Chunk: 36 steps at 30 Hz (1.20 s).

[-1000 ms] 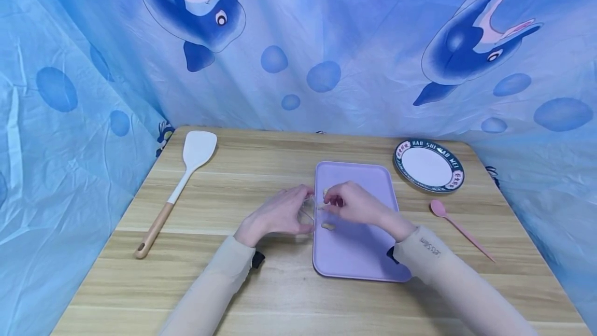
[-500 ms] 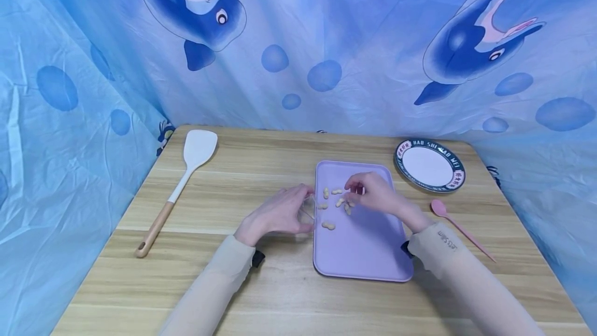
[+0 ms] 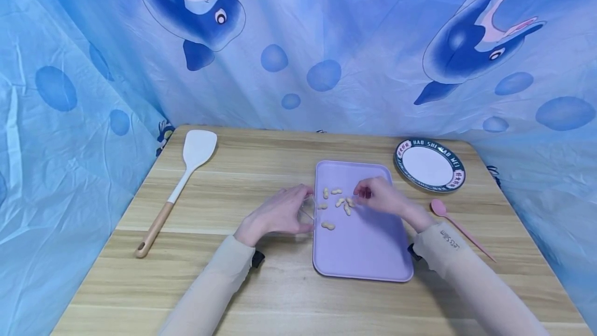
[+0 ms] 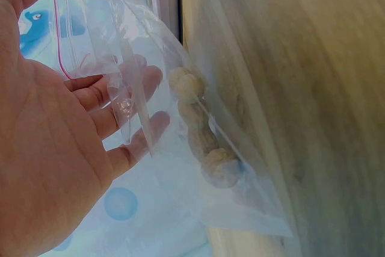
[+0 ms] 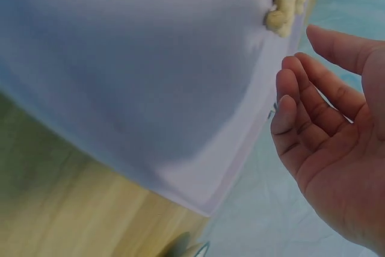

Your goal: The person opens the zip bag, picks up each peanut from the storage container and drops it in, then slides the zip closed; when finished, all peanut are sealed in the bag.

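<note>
- Purple, the tray [image 3: 366, 253] lay on the wooden bench [image 3: 289, 305], with seven peanuts [image 3: 347, 210] showing loose on its left half.
- Clear plastic, the bag [image 3: 306, 209] stood at the tray's left edge; the left wrist view showed more peanuts inside it.
- The left hand [image 3: 280, 211] was clamped on the bag, thumb and fingers around its upper part, in the same place as a second earlier.
- The right hand [image 3: 381, 196] was over the tray, just right of the peanut group, its thumb and loosely bent fingers apart with nothing between them.
- One second before, that hand had been by the bag, covering part of the group; half a second before, its fingertips were over the group's right side. It had since shifted slightly right, and the group showed whole.
- The spatula [image 3: 179, 191] at left, the plate [image 3: 426, 166] and the pink spoon [image 3: 454, 223] at right had not moved.
</note>
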Each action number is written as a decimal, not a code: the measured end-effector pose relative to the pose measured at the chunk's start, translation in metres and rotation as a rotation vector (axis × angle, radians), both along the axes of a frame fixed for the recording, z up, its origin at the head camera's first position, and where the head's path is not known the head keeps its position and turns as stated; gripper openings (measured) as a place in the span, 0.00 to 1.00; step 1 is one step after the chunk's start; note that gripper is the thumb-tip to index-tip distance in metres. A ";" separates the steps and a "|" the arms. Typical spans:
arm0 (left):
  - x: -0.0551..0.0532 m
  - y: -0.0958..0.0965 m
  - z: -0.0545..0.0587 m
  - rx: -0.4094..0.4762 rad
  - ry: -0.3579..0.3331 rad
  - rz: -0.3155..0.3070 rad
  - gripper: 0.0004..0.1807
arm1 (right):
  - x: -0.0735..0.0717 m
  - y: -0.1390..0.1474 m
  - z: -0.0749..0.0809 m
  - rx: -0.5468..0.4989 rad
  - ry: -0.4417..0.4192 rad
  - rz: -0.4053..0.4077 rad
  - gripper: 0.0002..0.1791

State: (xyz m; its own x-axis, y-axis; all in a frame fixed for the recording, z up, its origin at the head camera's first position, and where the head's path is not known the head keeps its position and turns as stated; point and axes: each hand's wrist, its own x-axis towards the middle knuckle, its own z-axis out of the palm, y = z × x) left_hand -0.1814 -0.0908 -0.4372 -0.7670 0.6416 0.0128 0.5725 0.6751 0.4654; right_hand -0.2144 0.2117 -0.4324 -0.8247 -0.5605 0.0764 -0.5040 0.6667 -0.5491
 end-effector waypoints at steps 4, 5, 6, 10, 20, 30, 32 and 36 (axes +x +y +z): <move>0.000 0.000 0.000 0.010 0.000 0.001 0.45 | 0.001 0.001 -0.007 0.016 -0.019 0.011 0.04; 0.000 0.000 0.000 0.012 -0.001 0.000 0.45 | 0.001 0.001 -0.008 0.020 -0.024 0.013 0.04; 0.000 -0.001 0.000 0.011 -0.001 0.001 0.45 | 0.002 0.001 -0.010 0.023 -0.027 0.012 0.05; 0.000 0.000 0.000 0.004 -0.006 0.002 0.45 | 0.003 0.002 -0.014 0.029 -0.043 0.006 0.05; 0.000 0.001 -0.001 -0.016 -0.002 0.009 0.46 | 0.004 0.000 -0.018 0.039 -0.069 0.001 0.04; 0.001 0.001 -0.001 -0.016 -0.015 0.012 0.47 | 0.004 -0.002 -0.017 0.043 -0.080 -0.009 0.03; 0.001 0.001 0.000 -0.014 -0.018 0.012 0.47 | 0.005 -0.002 -0.017 0.040 -0.080 -0.008 0.03; 0.001 0.001 0.000 -0.012 -0.021 0.012 0.47 | 0.005 -0.002 -0.016 0.039 -0.064 -0.005 0.03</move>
State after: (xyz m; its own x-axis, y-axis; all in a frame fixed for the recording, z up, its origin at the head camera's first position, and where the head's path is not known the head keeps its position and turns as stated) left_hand -0.1800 -0.0902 -0.4374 -0.7746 0.6323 -0.0110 0.5544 0.6873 0.4692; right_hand -0.2091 0.2102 -0.4486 -0.8300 -0.5577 0.0017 -0.4651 0.6905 -0.5540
